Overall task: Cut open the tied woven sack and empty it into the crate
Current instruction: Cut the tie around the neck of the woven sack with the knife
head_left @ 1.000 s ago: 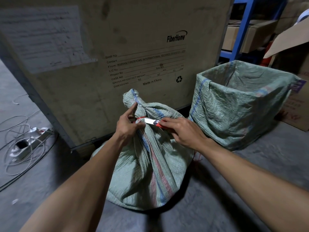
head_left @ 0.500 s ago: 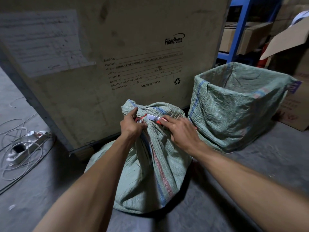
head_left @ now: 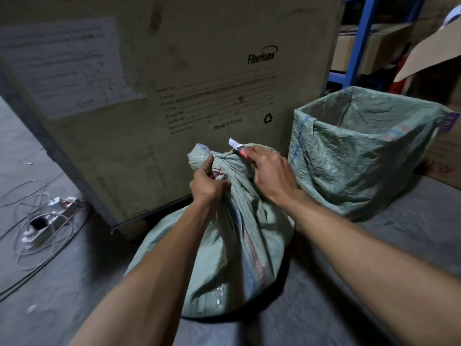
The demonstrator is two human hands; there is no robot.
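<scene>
Fingers [head_left: 219, 182] on the left hand [head_left: 208, 186] are curled tight round the neck of the sack [head_left: 224, 245], right at the red tie [head_left: 218, 174], so the bunched top stays put and taut for cutting. My guess is that's the whole reason for the grip: a slack neck would just slide away from a blade.

Right hand [head_left: 270, 174] is wrapped round a small red-handled knife [head_left: 238, 147], blade pointing up and away from the left fingers, just above and to the right of them, clear of the cloth. Looks like either the tie is partly cut or it's lining up for a pass; loose red strands show next to the left fingers, but I can't tell if the knot is fully through.

Sack itself sits on the floor directly under both hands, full and slumped, leaning toward the big cardboard box [head_left: 174, 71] behind it. The crate [head_left: 361, 156], lined with the same green woven cloth and open on top, stands just right of the right hand, close enough to tip the sack straight over once it's open.

Main risk I'd say: the blade is near the left thumb.
</scene>
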